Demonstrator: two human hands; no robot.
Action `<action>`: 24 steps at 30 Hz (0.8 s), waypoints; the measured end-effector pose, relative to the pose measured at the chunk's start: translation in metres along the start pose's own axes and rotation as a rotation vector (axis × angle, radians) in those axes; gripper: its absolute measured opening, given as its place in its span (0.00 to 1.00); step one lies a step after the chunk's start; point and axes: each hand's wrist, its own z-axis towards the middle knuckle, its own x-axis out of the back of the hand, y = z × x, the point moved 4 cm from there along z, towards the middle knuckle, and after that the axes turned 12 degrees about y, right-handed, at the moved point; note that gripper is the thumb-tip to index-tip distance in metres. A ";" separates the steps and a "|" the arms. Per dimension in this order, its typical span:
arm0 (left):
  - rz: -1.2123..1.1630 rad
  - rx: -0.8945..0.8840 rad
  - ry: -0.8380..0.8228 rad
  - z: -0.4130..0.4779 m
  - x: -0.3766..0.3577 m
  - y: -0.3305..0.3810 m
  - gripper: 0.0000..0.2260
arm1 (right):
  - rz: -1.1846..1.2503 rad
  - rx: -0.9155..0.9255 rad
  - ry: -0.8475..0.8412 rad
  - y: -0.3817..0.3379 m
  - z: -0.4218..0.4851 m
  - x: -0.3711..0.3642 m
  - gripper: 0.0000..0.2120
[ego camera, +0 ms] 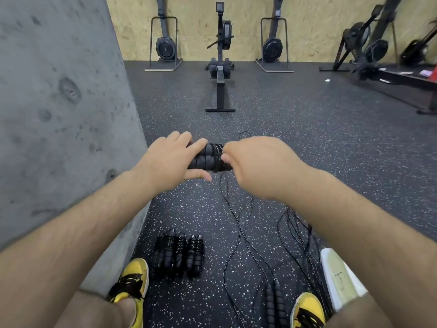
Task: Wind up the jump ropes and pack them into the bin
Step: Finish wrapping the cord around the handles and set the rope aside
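Three wound ropes (177, 254), two shoes (132, 284), one bin (340, 278).
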 end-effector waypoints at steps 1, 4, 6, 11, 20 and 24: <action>-0.028 -0.029 0.009 0.000 0.000 0.003 0.43 | -0.015 0.023 0.048 0.006 0.003 0.000 0.09; -0.163 -0.093 0.019 -0.004 0.005 0.009 0.42 | 0.034 0.068 0.080 0.026 0.009 -0.004 0.12; -0.274 -0.104 -0.002 -0.007 0.010 0.014 0.40 | 0.088 0.110 0.113 0.034 0.012 -0.011 0.12; -0.554 -0.075 -0.033 -0.011 0.036 0.028 0.38 | 0.263 0.073 0.157 0.055 0.017 -0.028 0.13; -0.680 0.079 0.056 -0.011 0.056 0.028 0.33 | 0.804 -0.376 -0.177 0.018 0.003 -0.076 0.14; -0.287 0.074 0.044 -0.012 0.035 0.001 0.39 | 0.819 -0.384 -0.221 -0.014 -0.001 -0.081 0.16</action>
